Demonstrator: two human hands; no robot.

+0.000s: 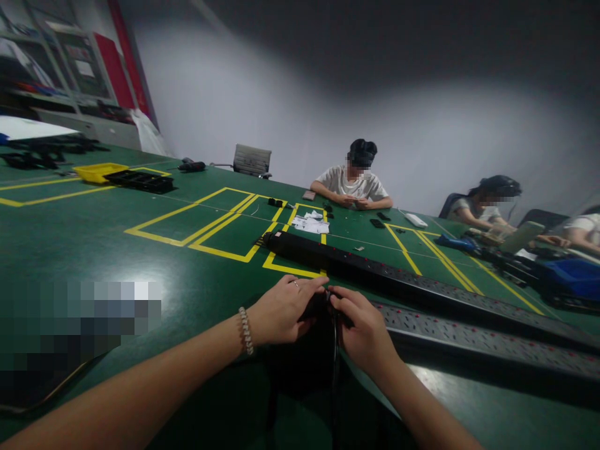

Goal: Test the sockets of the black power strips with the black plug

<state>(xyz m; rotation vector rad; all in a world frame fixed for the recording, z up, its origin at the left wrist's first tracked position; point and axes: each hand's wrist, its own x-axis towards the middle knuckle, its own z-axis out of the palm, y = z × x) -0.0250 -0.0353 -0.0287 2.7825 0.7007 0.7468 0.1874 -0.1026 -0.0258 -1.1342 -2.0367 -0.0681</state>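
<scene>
Near edge of surface (201, 278): left hand (280, 312) grasps black part (313, 307), right hand (363, 325) pinches cable (335, 356). Likely cable work; next needs steady grip.

Our forearms (178, 378) slant inward, our left hand (284, 312) palm down close beside our right hand (363, 325), whose fingers (349, 299) are bent.

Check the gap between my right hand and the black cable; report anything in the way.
Nothing visible stands between them: your right hand has its fingertips at the upper end of the black cable. Your left hand is close beside it, not between.
</scene>
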